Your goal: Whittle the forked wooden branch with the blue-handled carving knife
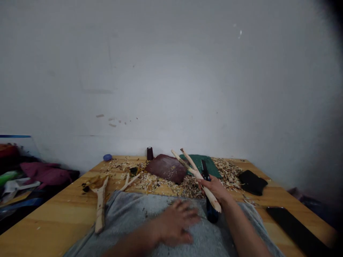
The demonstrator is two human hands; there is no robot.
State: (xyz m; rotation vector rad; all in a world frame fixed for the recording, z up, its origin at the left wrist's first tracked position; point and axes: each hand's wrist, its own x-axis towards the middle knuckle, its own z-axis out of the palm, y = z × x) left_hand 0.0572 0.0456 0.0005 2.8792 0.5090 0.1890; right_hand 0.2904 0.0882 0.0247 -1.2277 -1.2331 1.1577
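Head view: nearest is the cloth (128, 214), grey and creased, laid over the near side of the table (59, 214), judged to serve as a cover for lap and edge against debris. Over its middle is the left hand (178, 223), blurred, palm down, fingers spread wide, with nothing seen in its grasp; whether it touches the cloth cannot be told.

Right of the cloth lies a slab (297, 228), black and flat, apparently set aside from the work.

Above the cloth's right part, the right hand (215, 189) is closed round the stick (197, 174), a pale fork, gripping it below the split. Its prongs tilt away from the body, its butt towards it; this grip presumably leaves both prongs exposed. A dark tool (212, 216), possibly a knife, crosses behind the stick and appears to share the same grip, likely so that the other hand is free.

At the cloth's left edge rests a large fork (100, 207), prongs pointing away; whether its butt overlaps the fabric is unclear. A small fork (130, 182) lies just beyond the cloth.

Farther beyond the cloth, shavings (227, 171) are strewn widely, not arranged. Among them lie a maroon sheet (167, 167) and a green sheet (215, 167), the latter partly hidden by the stick. A black pad (252, 182) lies beyond the cloth's right corner. Farthest from the cloth, a spool (150, 153) stands upright and a blue lid (107, 157) sits at the table's rim, both probably parked away from the hands.
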